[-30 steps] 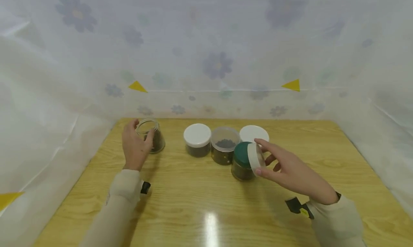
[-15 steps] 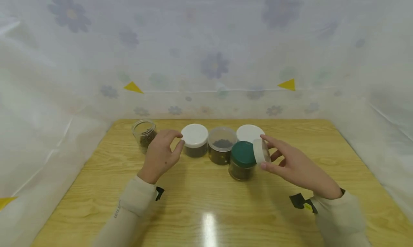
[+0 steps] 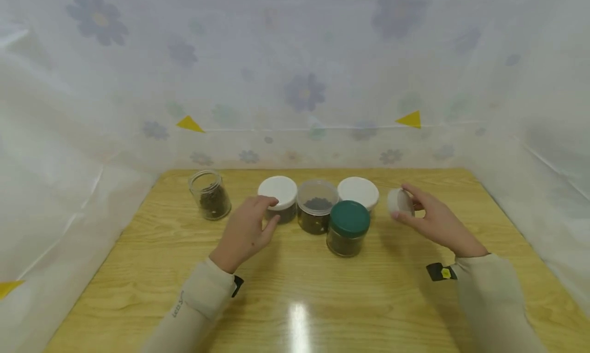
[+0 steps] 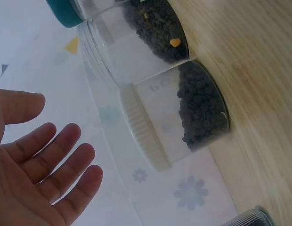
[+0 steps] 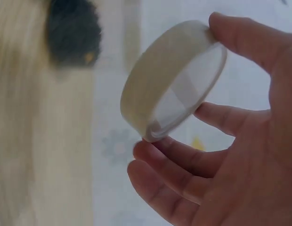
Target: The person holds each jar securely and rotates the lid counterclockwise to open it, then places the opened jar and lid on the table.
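My right hand [image 3: 435, 222] holds a white jar lid [image 3: 400, 203] by its rim, tilted on edge above the table at the right. In the right wrist view the hollow underside of the lid [image 5: 172, 80] faces the palm. My left hand [image 3: 249, 230] is beside a white-lidded jar [image 3: 278, 191], fingers spread and relaxed, holding nothing. Dark pellet-like bits [image 4: 202, 103] fill that jar's lower part in the left wrist view. At the far left stands a lidless glass jar [image 3: 214, 199] with dark contents.
Right of the white-lidded jar stands a jar with a clear top [image 3: 317, 209]. A green-lidded jar [image 3: 349, 225] is in front, partly covering another white-lidded jar [image 3: 358, 191]. All stand on the wood-grain table [image 3: 295, 291], with a flowered sheet [image 3: 304, 86] behind.
My left hand has left the lidless jar and moved right to the nearest white-lidded jar. My right hand has carried the lid rightward, away from the green-lidded jar.
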A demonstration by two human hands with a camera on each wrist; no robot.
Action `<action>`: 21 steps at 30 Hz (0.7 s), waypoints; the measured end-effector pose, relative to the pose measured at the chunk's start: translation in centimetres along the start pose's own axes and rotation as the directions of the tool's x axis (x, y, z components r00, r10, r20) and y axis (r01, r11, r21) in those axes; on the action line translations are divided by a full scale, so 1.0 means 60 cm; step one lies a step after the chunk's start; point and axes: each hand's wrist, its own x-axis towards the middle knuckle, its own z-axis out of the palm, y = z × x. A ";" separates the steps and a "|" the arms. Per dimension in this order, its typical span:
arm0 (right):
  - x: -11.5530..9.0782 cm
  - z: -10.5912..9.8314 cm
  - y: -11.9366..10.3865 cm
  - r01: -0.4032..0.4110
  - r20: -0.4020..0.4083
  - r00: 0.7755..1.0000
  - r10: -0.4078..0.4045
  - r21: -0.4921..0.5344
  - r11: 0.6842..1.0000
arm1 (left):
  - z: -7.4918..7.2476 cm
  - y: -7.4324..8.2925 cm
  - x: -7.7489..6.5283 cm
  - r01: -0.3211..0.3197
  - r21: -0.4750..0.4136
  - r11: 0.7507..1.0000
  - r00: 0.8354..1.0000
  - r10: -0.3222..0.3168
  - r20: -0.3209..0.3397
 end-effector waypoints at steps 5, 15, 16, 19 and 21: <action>0.028 0.005 0.061 -0.087 0.034 0.995 0.090 -0.093 0.992 | 0.008 0.002 -0.005 -0.006 0.004 1.000 1.000 0.006 0.027; 0.083 0.015 0.120 -0.055 -0.033 0.998 0.050 -0.166 0.985 | 0.014 0.006 -0.011 -0.008 -0.007 1.000 0.998 0.009 0.058; 0.086 0.017 0.122 -0.064 -0.030 0.998 0.060 -0.167 0.984 | 0.015 0.006 -0.012 -0.007 -0.013 1.000 0.998 0.008 0.067; 0.090 0.023 0.128 -0.105 -0.011 0.994 0.105 -0.164 0.981 | 0.017 0.006 -0.015 -0.002 -0.019 1.000 0.996 0.004 0.094; 0.092 0.027 0.132 -0.120 -0.001 0.993 0.121 -0.169 0.978 | 0.019 0.006 -0.017 0.002 -0.019 1.000 0.995 0.000 0.103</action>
